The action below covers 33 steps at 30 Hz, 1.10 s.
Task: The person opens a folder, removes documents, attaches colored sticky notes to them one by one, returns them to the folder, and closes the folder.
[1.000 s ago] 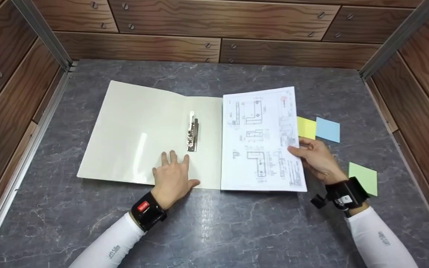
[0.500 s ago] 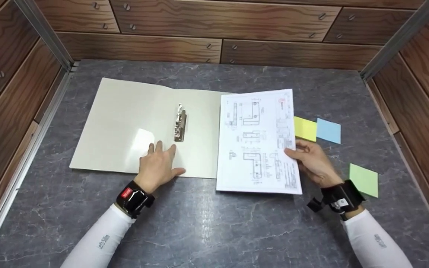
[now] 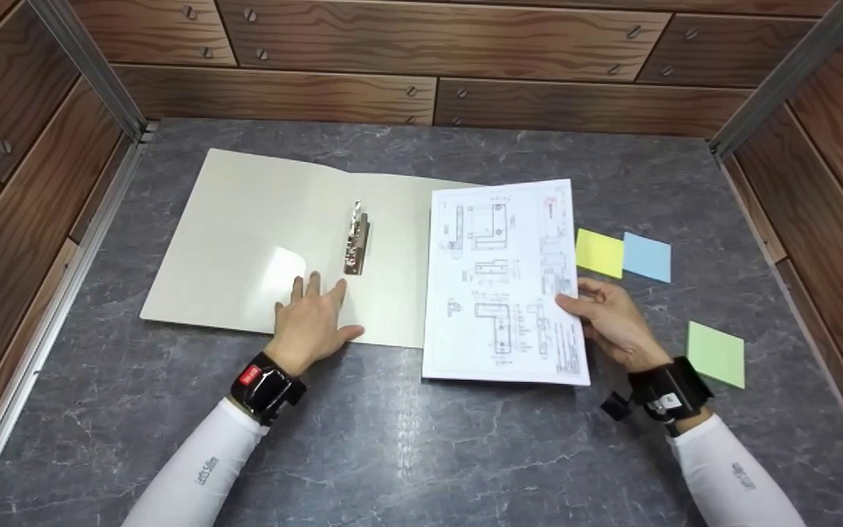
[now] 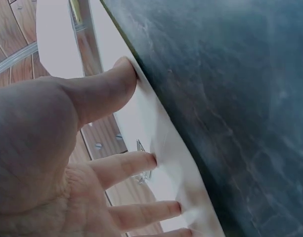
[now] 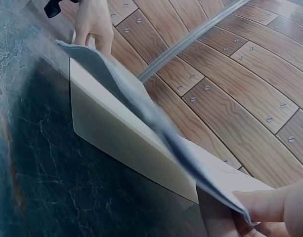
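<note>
My left hand (image 3: pixel 309 318) rested, fingers spread, on the open folder (image 3: pixel 231 234) on the desk (image 3: pixel 399 446) (probably to steady it) while my right hand (image 3: pixel 623 326), well apart, pinched the drawing sheets (image 3: pixel 502 285) by the edge over the folder's right side, clear of the clip (image 3: pixel 361 245).

2 arms (image 3: pixel 205 461) extended: left grip (image 3: pixel 309 322) spread, right grip (image 3: pixel 617 322) pinching, thumb (image 3: pixel 575 305) uppermost.

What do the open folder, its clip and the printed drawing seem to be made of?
Folder: probably plastic or coated card, glossy, reflecting a bright patch.
Clip: apparently metal, shiny silver with glints.
Printed drawing: likely paper, white, thin-edged, bowing in the right wrist view.
</note>
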Each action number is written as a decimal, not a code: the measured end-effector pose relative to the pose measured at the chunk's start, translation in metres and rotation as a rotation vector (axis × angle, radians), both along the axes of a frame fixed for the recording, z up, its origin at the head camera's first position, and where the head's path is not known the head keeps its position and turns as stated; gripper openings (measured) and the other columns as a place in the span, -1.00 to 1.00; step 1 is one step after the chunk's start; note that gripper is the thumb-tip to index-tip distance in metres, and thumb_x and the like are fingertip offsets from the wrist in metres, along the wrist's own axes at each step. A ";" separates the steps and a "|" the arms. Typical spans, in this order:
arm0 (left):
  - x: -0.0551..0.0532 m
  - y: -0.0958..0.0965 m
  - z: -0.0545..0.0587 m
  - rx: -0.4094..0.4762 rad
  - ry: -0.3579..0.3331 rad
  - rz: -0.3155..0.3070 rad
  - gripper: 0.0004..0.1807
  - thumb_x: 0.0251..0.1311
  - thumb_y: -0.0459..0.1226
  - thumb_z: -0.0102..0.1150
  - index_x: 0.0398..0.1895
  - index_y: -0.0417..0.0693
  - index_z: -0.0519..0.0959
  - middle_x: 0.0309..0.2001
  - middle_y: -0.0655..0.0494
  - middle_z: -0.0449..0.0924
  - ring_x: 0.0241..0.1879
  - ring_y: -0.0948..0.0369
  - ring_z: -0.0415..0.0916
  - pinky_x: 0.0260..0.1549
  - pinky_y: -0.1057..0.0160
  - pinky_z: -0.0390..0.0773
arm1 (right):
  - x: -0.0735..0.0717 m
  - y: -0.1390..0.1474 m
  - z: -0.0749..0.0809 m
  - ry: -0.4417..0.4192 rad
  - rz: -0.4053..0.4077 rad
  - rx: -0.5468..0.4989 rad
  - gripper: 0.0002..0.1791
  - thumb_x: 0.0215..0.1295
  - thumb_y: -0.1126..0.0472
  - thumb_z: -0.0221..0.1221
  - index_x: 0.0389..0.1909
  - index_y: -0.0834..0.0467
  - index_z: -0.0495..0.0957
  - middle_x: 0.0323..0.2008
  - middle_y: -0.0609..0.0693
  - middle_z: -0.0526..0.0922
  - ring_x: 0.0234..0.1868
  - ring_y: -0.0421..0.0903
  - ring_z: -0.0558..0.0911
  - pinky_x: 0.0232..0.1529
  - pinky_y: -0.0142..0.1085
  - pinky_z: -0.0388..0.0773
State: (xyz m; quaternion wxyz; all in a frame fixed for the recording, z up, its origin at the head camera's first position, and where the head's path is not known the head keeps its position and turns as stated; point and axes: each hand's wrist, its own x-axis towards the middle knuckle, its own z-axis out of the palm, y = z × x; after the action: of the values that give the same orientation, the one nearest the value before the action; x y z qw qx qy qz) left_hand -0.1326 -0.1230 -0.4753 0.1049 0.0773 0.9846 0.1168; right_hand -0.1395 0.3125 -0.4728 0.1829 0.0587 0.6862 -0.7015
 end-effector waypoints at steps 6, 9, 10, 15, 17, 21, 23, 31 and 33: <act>-0.009 0.001 -0.001 -0.014 -0.009 0.026 -0.04 0.27 0.23 0.28 0.59 -0.07 0.26 0.54 -0.47 0.03 0.52 -0.43 -0.03 0.26 -0.59 0.19 | -0.002 -0.002 -0.002 -0.007 -0.016 0.021 -0.36 0.47 0.19 0.27 0.43 0.36 0.31 0.00 0.20 0.75 -0.10 0.08 0.79 -0.15 -0.11 0.78; -0.013 -0.001 -0.002 -0.018 -0.017 0.034 -0.04 0.28 0.23 0.26 0.60 -0.05 0.24 0.56 -0.46 0.01 0.53 -0.41 -0.06 0.29 -0.59 0.15 | -0.002 -0.002 -0.003 -0.013 -0.022 0.033 -0.37 0.47 0.19 0.27 0.42 0.36 0.31 -0.02 0.19 0.76 -0.12 0.07 0.80 -0.16 -0.12 0.78; -0.015 -0.002 -0.002 -0.018 -0.021 0.036 -0.05 0.29 0.23 0.26 0.60 -0.05 0.23 0.56 -0.46 0.00 0.53 -0.41 -0.08 0.29 -0.59 0.14 | -0.002 -0.002 -0.003 -0.014 -0.023 0.035 -0.36 0.47 0.19 0.27 0.43 0.36 0.31 -0.03 0.18 0.76 -0.12 0.07 0.80 -0.16 -0.12 0.78; -0.024 -0.010 -0.003 -0.017 -0.031 0.052 -0.05 0.33 0.23 0.21 0.61 -0.07 0.20 0.56 -0.48 -0.03 0.53 -0.43 -0.10 0.30 -0.60 0.10 | -0.002 -0.002 -0.005 -0.016 -0.026 0.030 -0.36 0.47 0.18 0.28 0.43 0.36 0.31 -0.03 0.17 0.76 -0.13 0.05 0.80 -0.16 -0.13 0.78; -0.029 -0.015 -0.004 -0.015 -0.035 0.060 -0.05 0.35 0.23 0.19 0.62 -0.08 0.18 0.56 -0.49 -0.05 0.53 -0.44 -0.11 0.30 -0.60 0.09 | -0.002 -0.002 -0.005 -0.016 -0.026 0.023 -0.37 0.46 0.18 0.28 0.42 0.36 0.32 -0.03 0.17 0.76 -0.13 0.05 0.80 -0.16 -0.13 0.78; -0.037 -0.026 -0.005 0.003 -0.056 0.065 -0.06 0.38 0.21 0.15 0.63 -0.10 0.14 0.56 -0.50 -0.09 0.53 -0.46 -0.14 0.32 -0.61 0.02 | -0.002 -0.003 -0.007 -0.015 -0.021 0.008 -0.38 0.47 0.19 0.27 0.41 0.36 0.33 -0.02 0.19 0.76 -0.12 0.06 0.80 -0.16 -0.12 0.78; -0.040 -0.030 -0.004 0.018 -0.074 0.065 -0.06 0.39 0.20 0.15 0.64 -0.09 0.12 0.57 -0.50 -0.12 0.54 -0.45 -0.18 0.34 -0.61 -0.02 | -0.002 -0.005 -0.008 -0.017 -0.018 0.002 -0.40 0.47 0.19 0.27 0.41 0.36 0.34 -0.01 0.20 0.75 -0.12 0.08 0.80 -0.16 -0.11 0.78; -0.053 -0.050 -0.004 0.049 -0.099 0.073 -0.06 0.42 0.18 0.11 0.66 -0.11 0.05 0.58 -0.50 -0.22 0.55 -0.46 -0.30 0.36 -0.61 -0.16 | -0.001 -0.008 -0.008 -0.015 -0.001 -0.006 -0.39 0.47 0.20 0.27 0.40 0.38 0.34 -0.02 0.20 0.76 -0.11 0.08 0.79 -0.16 -0.10 0.78; -0.057 -0.058 -0.005 0.054 -0.104 0.072 -0.06 0.44 0.18 0.10 0.66 -0.11 0.03 0.58 -0.50 -0.25 0.55 -0.46 -0.33 0.36 -0.61 -0.20 | -0.001 -0.008 -0.008 -0.016 0.000 -0.005 -0.39 0.47 0.19 0.27 0.40 0.37 0.34 -0.02 0.20 0.76 -0.11 0.08 0.79 -0.16 -0.11 0.78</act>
State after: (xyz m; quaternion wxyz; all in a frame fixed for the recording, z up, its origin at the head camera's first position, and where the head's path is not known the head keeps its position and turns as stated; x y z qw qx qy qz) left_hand -0.1897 -0.1810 -0.4804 0.1496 0.0385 0.9764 0.1511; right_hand -0.1408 0.3045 -0.4807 0.1884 0.0637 0.6830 -0.7029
